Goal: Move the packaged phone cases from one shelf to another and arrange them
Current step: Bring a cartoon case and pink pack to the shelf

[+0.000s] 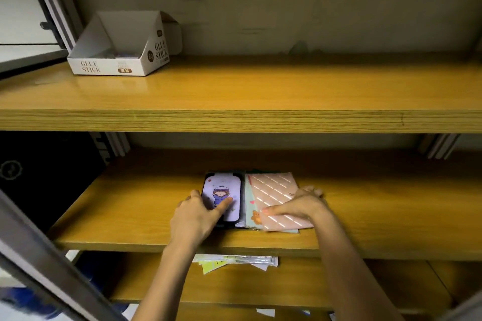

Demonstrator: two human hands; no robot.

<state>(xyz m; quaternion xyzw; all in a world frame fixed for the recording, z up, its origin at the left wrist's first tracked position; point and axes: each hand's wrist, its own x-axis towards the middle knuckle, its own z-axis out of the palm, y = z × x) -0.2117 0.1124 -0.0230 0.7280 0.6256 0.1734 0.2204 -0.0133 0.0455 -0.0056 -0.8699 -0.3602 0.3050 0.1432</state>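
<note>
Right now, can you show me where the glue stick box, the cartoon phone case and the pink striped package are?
Glue stick box [104, 68]: head view, its printed front wall.
Cartoon phone case [221, 191]: head view, the drawn figure at its middle.
Pink striped package [271, 187]: head view, its uncovered upper half.

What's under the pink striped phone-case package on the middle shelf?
A pale teal package with a bear print shows past its left edge. The pink striped package and the right hand cover the rest; stack depth unknown.

Wooden shelves [234, 91] (glossy, yellowish) against a stained wall [287, 8].
</note>
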